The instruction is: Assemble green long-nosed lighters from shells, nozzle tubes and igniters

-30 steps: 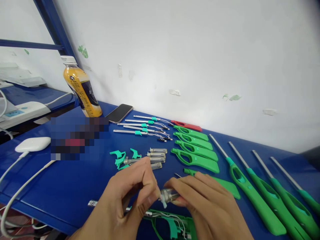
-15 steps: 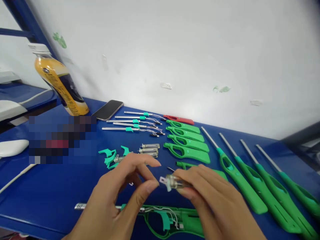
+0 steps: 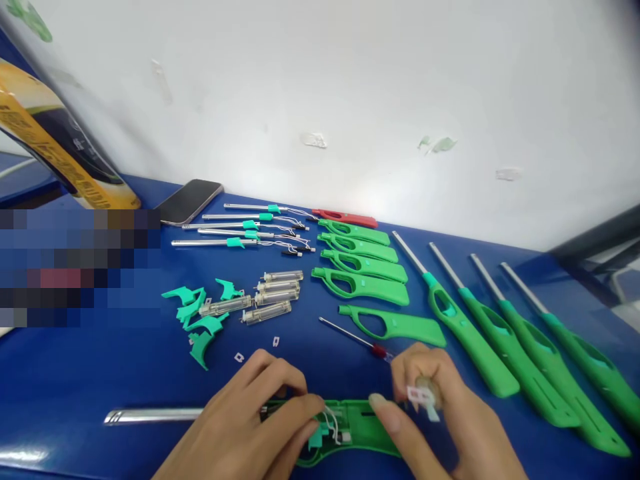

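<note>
A green lighter half-shell [image 3: 367, 432] lies open at the front of the table, its metal tube [image 3: 155, 416] pointing left. Inside it are a teal trigger [image 3: 317, 437] and white wires [image 3: 334, 421]. My left hand [image 3: 250, 423] is closed over the shell's tube end, fingertips pressed together beside the wires and hiding part of it. Curled fingers of my right hand [image 3: 455, 413] hold a clear lighter fuel tank [image 3: 430, 391], its end with a pale clip facing me and the rest hidden. The right thumb reaches to the shell's handle.
Several clear fuel tanks [image 3: 273, 297] and teal triggers [image 3: 203, 325] lie left of centre. Behind are tubes with wires [image 3: 215, 243], green shells [image 3: 367, 288] and a phone [image 3: 193, 201]. A screwdriver [image 3: 350, 337] lies mid-table, assembled lighters [image 3: 475, 333] on the right, a bottle [image 3: 60, 133] far left.
My left hand has come down onto the half-shell. My right hand has moved right with the fuel tank and turned its end towards me. The view has shifted, uncovering the tanks and triggers.
</note>
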The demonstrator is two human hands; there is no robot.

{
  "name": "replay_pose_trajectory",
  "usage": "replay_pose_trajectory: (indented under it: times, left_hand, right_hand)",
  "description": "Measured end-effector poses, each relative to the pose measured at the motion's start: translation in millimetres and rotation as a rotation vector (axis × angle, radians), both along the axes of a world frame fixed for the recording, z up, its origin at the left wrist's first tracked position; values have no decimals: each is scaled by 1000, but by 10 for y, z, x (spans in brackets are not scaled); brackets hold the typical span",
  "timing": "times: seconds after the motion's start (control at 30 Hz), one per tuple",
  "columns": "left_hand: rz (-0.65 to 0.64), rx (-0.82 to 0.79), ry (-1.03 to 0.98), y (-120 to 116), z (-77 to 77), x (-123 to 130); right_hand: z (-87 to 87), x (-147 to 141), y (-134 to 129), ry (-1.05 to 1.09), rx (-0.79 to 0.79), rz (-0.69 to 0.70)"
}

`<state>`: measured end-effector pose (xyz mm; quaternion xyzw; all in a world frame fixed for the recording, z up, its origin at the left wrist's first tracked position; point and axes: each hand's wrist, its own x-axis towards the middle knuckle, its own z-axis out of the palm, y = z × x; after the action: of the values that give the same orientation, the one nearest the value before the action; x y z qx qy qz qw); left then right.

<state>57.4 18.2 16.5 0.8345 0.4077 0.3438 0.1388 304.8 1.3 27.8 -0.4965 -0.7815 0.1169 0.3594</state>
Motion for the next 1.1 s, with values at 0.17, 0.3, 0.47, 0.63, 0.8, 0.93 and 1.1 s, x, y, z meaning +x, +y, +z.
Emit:
replay_pose_trajectory:
  times: [0.17, 0.3, 0.47, 0.63, 0.8, 0.93, 1.1]
  left_hand:
    - [-77, 39, 104, -85, -51, -112]
    - [-107, 13, 127, -96, -86, -143]
    - [-133, -30, 165, -97, -154, -156]
    - [-131, 18, 194, -112, -151, -130]
    - [-78, 132, 98, -99, -114, -45]
    - [-68, 164, 91, -87, -144, -42]
    - [-23, 140, 119, -82, -142, -33]
  right_hand:
    - [-141, -30, -7, 7, -125, 174]
    - [-203, -49, -19, -32, -131, 187]
    - [-247, -87, -32, 14, -134, 202]
    - [-220, -104, -19, 16, -79, 195]
    - [-171, 9, -45, -60, 5, -13]
    - [-169, 83, -68, -116, 10, -56]
    - [-186, 26, -65, -73, 9, -33]
